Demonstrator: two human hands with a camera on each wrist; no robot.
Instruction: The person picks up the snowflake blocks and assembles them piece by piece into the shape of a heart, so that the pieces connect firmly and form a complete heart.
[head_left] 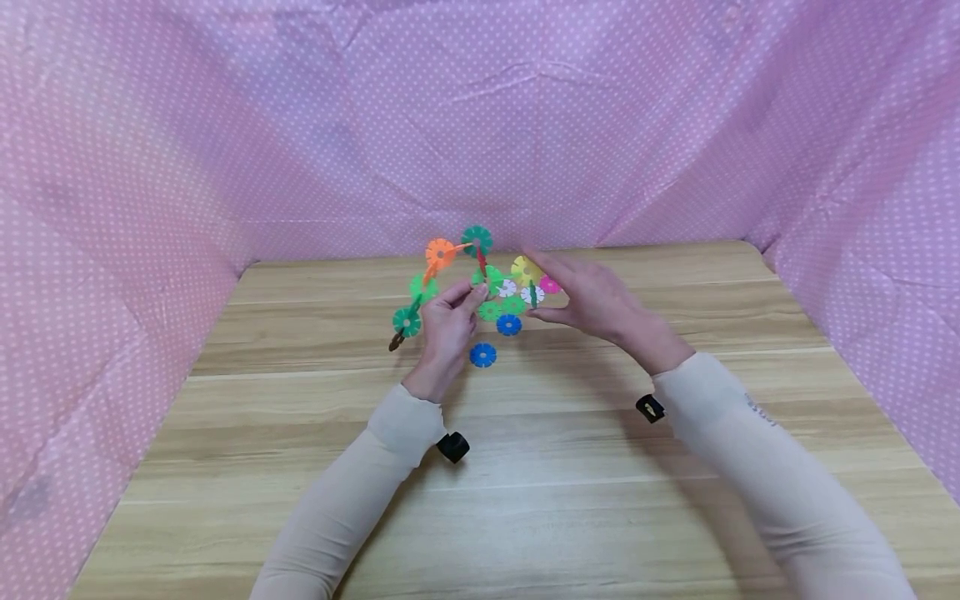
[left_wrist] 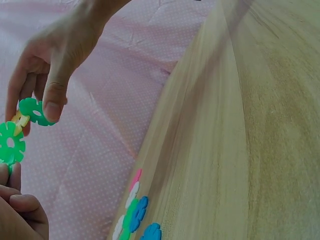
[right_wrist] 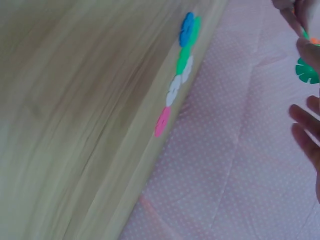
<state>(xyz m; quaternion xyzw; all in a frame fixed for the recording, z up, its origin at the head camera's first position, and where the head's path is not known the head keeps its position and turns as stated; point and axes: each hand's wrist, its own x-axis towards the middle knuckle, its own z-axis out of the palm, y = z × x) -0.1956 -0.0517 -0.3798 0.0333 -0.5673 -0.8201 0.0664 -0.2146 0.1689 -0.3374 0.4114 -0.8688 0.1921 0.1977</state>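
A chain of slotted plastic flower discs hangs between both hands above the table. My left hand (head_left: 450, 329) pinches a light green disc (head_left: 488, 280) of it. From there the chain arches left through a teal disc (head_left: 476, 241) and an orange disc (head_left: 439, 254) to a brown disc (head_left: 396, 341). On the other side comes a yellow disc (head_left: 526, 270) with a dark green disc (left_wrist: 34, 111) at its end. My right hand (head_left: 596, 300) holds this end between thumb and curved fingers. The right wrist view shows only part of the hands.
Loose discs lie flat below the hands near the table's far edge: a blue disc (head_left: 483, 355), another blue, light green ones, white ones and a pink disc (right_wrist: 162, 121). Pink dotted cloth (head_left: 480, 125) hangs around the back and sides of the wooden table (head_left: 540, 500).
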